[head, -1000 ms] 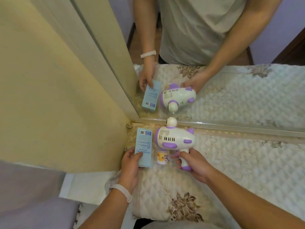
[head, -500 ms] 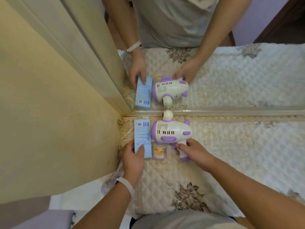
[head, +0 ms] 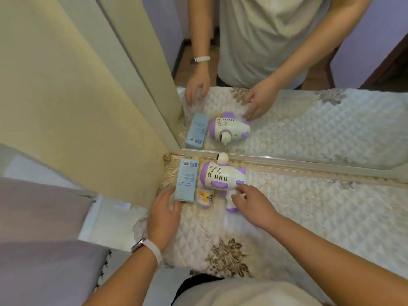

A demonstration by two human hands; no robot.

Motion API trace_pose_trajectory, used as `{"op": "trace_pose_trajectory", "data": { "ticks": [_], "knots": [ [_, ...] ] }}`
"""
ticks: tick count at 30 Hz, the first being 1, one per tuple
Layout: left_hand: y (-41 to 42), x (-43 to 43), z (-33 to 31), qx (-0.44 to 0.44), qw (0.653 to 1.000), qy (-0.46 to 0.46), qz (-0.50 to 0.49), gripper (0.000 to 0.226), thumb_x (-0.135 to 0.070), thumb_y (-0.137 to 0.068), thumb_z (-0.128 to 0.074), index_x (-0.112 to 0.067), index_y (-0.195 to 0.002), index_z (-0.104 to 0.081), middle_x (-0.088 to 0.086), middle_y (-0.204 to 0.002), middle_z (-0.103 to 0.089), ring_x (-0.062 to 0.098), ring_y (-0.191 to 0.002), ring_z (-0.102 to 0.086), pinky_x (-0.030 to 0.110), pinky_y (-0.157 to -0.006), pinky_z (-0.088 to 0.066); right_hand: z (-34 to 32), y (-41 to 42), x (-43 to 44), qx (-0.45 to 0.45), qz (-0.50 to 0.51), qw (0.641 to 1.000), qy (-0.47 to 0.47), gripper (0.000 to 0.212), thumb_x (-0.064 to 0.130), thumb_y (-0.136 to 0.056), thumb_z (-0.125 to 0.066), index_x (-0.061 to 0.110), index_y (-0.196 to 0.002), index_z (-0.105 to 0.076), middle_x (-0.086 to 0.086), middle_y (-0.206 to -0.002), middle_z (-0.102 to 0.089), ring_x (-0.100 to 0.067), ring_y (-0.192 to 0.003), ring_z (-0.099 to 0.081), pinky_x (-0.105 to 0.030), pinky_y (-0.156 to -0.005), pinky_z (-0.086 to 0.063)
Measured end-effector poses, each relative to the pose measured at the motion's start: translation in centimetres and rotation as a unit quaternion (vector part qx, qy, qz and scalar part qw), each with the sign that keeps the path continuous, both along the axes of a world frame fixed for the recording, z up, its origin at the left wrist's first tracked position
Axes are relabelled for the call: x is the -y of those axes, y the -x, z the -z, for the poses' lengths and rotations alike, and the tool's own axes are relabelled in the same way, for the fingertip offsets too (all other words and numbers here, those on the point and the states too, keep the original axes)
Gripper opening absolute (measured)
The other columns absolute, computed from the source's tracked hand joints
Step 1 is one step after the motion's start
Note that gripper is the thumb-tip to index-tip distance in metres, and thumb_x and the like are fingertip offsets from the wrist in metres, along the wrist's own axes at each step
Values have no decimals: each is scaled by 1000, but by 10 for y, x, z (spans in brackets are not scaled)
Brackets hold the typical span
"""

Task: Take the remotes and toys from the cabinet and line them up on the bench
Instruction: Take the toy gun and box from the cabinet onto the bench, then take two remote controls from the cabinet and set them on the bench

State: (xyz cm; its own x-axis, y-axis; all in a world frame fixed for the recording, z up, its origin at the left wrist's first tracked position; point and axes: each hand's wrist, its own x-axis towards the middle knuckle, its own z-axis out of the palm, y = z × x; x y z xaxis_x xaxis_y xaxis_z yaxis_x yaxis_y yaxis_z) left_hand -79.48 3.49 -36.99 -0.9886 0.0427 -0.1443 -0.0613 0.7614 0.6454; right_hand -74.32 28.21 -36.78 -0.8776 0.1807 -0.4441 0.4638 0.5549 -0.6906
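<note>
Two hands in head view, both loose-fingered, gripping nothing that I see. White-purple toy (head: pixel 223 176) lies on quilted bench (head: pixel 309 206); blue box (head: pixel 186 180) at its 9 o'clock. Left hand (head: pixel 164 214) at 8 o'clock, thumb by box end. Right hand (head: pixel 251 204) at 4 o'clock, over handle.

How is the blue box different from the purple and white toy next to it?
The blue box is flat and straight-edged with small print; the purple and white toy is rounded with slots and a handle. The box is one colour, the toy two. Both lie side by side on the quilted bench.
</note>
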Motion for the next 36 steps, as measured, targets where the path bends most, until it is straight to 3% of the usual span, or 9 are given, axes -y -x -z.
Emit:
{"op": "trace_pose_trajectory", "data": {
  "ticks": [2,5,12,16,19,24,30,36],
  "knots": [
    [-20,-1,-11,-18,998,54,14,39,-18,-92,-60,-11,-130,-58,5,-134,-57,22,-124,-51,24,-97,-34,-9,-7,-6,-35,-85,990,-108,41,41,-95,-49,20,-130,-54,3,-125,-56,-13,-98,-59,-25,-81,-47],
    [-50,0,-21,-17,991,132,20,44,-28,-91,-56,-13,-132,-57,6,-140,-54,22,-132,-45,31,-108,-31,-20,-18,-10,-121,-201,941,-245,45,50,-93,-44,24,-129,-55,1,-124,-58,-23,-110,-53,-37,-85,-47],
    [-130,10,-51,-78,966,246,17,49,-42,-90,-45,-17,-131,-57,5,-139,-54,25,-128,-49,43,-106,-38,-45,-31,10,-244,-352,867,-253,57,55,-85,-33,18,-114,-66,-3,-116,-66,-28,-109,-59,-42,-88,-47],
    [-174,21,-72,-106,953,284,-15,43,-39,-91,-51,-18,-129,-58,4,-134,-56,25,-124,-50,43,-104,-39,-63,-43,38,-299,-423,817,-253,52,54,-87,-38,16,-108,-67,-6,-109,-68,-31,-100,-62,-43,-85,-49],
    [-206,33,-84,-104,950,288,-55,47,-43,-91,-43,-19,-128,-59,5,-134,-57,26,-123,-52,46,-105,-40,-74,-55,62,-343,-473,772,-251,48,52,-88,-42,16,-108,-67,-6,-109,-67,-30,-98,-61,-41,-81,-48],
    [-274,61,-103,-104,937,311,-119,47,-42,-91,-40,-18,-126,-60,5,-132,-59,26,-122,-54,48,-105,-38,-93,-89,116,-372,-553,717,-204,46,48,-88,-42,17,-115,-63,-5,-115,-64,-30,-107,-57,-42,-88,-46],
    [-401,118,-116,-85,908,338,-230,42,-43,-93,-47,-19,-124,-61,5,-127,-61,27,-116,-56,44,-101,-41,-115,-166,207,-420,-651,612,-156,47,47,-90,-45,19,-125,-60,-3,-126,-61,-26,-117,-53,-41,-97,-43],
    [-557,164,-132,-88,889,333,-302,46,-44,-90,-47,-16,-122,-65,7,-128,-62,28,-117,-57,43,-98,-45,-142,-291,298,-473,-685,542,-113,46,47,-90,-47,18,-122,-62,-4,-121,-62,-27,-114,-54,-41,-95,-43]
  ]
}}
